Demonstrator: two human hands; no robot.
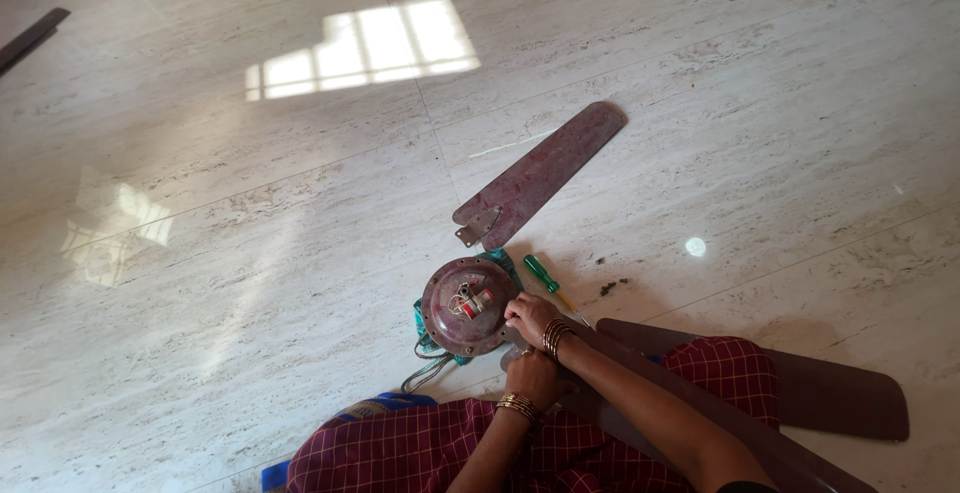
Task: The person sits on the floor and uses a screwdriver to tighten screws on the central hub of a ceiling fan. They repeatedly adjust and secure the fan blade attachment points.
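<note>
A person sits on a pale, polished stone floor (250, 253), seen from above through a camera on their own head. In front of their lap, which is covered in dark red checked cloth (420, 448), lies a partly dismantled ceiling fan.

The fan's round, maroon motor housing (468, 305) rests flat on the floor, on top of a teal cloth (425, 338) that shows at its left and upper edges. Small red and white wiring parts are visible at the centre of the housing.

The right hand (530, 315) is at the right edge of the housing, fingers curled down against it — whether it grips a small part there cannot be told. The left hand (532, 373) lies just below, also curled, near the point where a fan blade meets the housing; what it holds, if anything, is hidden. Both wrists wear gold bangles.

One maroon blade (545, 168) lies detached on the floor just beyond the housing, pointing up and to the right, with its metal bracket end nearest the housing. Two darker brown blades (800, 383) stretch to the right — one passes under the person's right forearm.

A screwdriver with a green handle (543, 275) lies on the floor just beside the housing, above the right hand. A few small dark bits (610, 288) sit near it. A bright patch of window light falls on the floor farther away.
</note>
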